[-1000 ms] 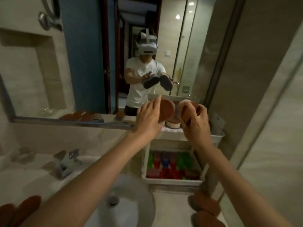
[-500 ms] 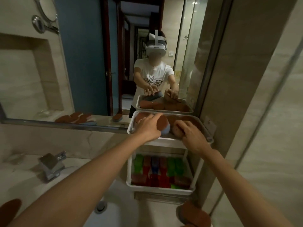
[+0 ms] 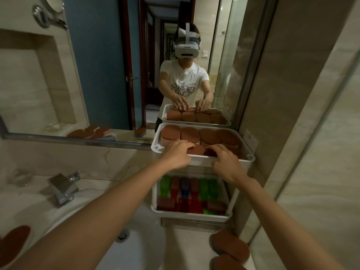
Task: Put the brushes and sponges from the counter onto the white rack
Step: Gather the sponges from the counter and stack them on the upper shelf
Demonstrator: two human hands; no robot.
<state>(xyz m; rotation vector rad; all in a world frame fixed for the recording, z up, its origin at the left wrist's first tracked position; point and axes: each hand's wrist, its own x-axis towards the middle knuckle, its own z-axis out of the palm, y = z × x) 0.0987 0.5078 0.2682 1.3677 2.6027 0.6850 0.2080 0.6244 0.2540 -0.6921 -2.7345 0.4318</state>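
Starting at the left edge, a brown sponge [image 3: 13,244] is seen lying on the counter [image 3: 25,203], partly cut off by the frame. A chrome tap [image 3: 63,189] is set behind the white basin [image 3: 144,248], below the mirror [image 3: 93,65]. Further right, the left hand [image 3: 178,153] is reached over the front wall of the white rack [image 3: 200,162], its fingers laid nearly straight on a flat sponge [image 3: 197,150] at the front of the top tray. Behind that, a row of round sponges [image 3: 209,135] is packed side by side. Just beside the left hand (the two are close but not touching), the right hand [image 3: 226,159] is spread over a darker sponge [image 3: 210,152], fingertips pressed down on it and thumb set against the tray's front wall. Coloured brushes [image 3: 187,193] are stacked in the lower tray [image 3: 191,214]. Two more sponges [image 3: 230,245] are left on the counter at lower right, below the rack.
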